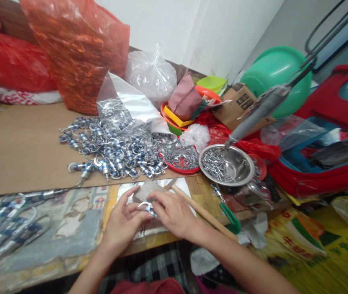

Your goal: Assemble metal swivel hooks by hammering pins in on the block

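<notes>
Dark red cloth [148, 286] shows nearest me, with black-and-white checked fabric [161, 267] just beyond it. Over the table edge, I grasp a small silver-and-blue metal fitting [151, 210] with a curved hook between both hands: the thumb and fingers of my left hand [123, 222] pinch it from one side, and the fingers of my right hand [174, 212] close on it from the other. Right behind my fingertips sits a grey block [149, 188] on white paper [189, 185]. A wooden handle [204, 212] slants past my right wrist, and a green loop [231, 220] lies further right. More fittings [5, 228] are spread at the left, blurred.

Past the block, a big heap of the same fittings [115, 153] covers part of the cardboard sheet [23, 151]. To the right of the heap come a red tray [182, 170] of small metal pieces and a steel bowl [244, 171] of metal pins, with a grey-handled tool [256, 110] angled above it. Farther back stand an orange plastic bag [79, 53], a tied clear bag [152, 73], a cardboard box [235, 106] and a green basin [278, 67].
</notes>
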A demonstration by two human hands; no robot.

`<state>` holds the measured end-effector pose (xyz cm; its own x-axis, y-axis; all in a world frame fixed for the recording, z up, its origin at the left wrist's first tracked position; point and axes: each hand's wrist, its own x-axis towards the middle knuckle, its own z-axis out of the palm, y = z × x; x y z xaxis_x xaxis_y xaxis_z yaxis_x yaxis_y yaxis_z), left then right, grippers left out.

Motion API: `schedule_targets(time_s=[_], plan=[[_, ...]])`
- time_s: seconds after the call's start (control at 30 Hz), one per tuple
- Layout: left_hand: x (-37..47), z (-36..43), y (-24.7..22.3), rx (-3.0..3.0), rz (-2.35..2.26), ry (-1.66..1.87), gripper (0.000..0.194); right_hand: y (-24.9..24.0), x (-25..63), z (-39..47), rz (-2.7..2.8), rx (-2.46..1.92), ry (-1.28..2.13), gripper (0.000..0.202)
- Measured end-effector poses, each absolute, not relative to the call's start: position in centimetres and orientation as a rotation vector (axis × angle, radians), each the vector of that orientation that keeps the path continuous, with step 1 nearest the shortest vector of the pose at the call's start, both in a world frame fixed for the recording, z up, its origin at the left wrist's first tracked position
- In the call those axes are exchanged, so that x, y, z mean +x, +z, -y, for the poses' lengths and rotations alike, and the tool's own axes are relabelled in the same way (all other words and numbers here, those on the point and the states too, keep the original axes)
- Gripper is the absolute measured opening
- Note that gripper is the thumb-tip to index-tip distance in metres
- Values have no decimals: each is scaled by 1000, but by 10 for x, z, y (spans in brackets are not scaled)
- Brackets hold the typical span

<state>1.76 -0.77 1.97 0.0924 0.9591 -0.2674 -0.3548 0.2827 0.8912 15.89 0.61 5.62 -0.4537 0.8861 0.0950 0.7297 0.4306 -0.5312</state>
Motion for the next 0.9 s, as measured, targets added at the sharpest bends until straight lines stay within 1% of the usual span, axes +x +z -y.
schedule_targets(time_s=[0.13,0.33,0.5,0.63,0.77,0.83,0.9], plan=[[18,8,21,752,-1025,1126,72,55,158,-5,2366,-1419,557,21],[17,8,20,761,-1046,1136,74,48,150,0,2403,-1463,292,21],[17,7,19,758,-1050,1130,75,49,150,0,2421,-1461,302,22],[16,7,19,758,-1044,1127,76,54,150,-3,2442,-1421,388,22],[17,8,22,766,-1068,1128,77,53,171,-9,2176,-1518,479,21],[18,8,23,770,-1072,1123,78,46,196,-10,1994,-1630,378,23],[18,8,23,768,-1070,1113,78,36,224,-9,1988,-1748,275,34]])
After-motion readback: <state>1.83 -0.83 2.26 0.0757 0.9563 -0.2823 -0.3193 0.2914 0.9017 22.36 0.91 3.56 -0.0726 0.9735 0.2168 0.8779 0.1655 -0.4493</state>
